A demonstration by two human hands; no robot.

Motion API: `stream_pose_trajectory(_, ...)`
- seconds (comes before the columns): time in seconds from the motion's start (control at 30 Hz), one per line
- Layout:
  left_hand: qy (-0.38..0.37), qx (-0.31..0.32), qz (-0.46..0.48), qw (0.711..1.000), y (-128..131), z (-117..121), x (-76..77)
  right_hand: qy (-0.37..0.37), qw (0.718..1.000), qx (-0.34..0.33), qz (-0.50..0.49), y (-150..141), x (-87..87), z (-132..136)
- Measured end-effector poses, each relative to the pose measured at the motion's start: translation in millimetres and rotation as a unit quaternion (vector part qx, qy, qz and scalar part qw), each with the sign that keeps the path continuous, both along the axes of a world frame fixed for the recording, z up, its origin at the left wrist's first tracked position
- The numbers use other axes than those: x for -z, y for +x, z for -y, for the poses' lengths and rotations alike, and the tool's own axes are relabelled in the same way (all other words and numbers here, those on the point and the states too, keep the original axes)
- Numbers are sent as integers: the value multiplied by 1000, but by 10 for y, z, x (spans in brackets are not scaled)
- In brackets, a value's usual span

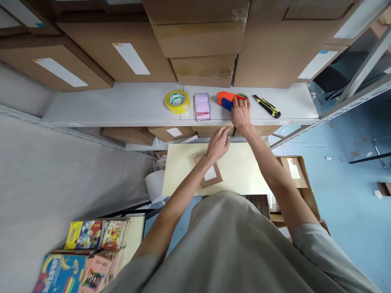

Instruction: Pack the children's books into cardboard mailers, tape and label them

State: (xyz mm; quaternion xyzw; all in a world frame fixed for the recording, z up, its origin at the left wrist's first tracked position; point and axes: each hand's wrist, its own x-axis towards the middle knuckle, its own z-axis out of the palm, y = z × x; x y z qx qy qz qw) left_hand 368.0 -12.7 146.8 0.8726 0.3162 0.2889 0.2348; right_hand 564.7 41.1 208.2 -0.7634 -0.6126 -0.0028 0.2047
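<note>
My right hand [241,114] reaches up to the grey shelf [122,103], its fingers closed over an orange and blue tape gun [225,99] that lies there. Part of the tool and its roll is hidden by the hand. Below the shelf edge my left hand [218,143] is held with its fingers apart and nothing in it. Under that arm, a small flat cardboard parcel [215,179] with a white label rests on the pale yellow tabletop [244,173].
On the shelf are a yellow tape roll [177,101], a blurred-out phone-like rectangle [202,106] and a black-yellow utility knife [266,106]. Cardboard boxes [201,40] line the back. An open carton [301,179] stands right; colourful printed packs [84,235] lie lower left.
</note>
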Motion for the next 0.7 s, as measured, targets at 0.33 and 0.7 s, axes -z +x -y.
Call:
stream_pose_trajectory(0.33,-204,-122,-211,948,-1059,251,1087,-187,816,168,-520,-720,1510,2406)
stream_pose_trajectory(0.7,-317,-122,-339,877,-584,-87,1471,-285,423,296,-808,-1262,1917,2739)
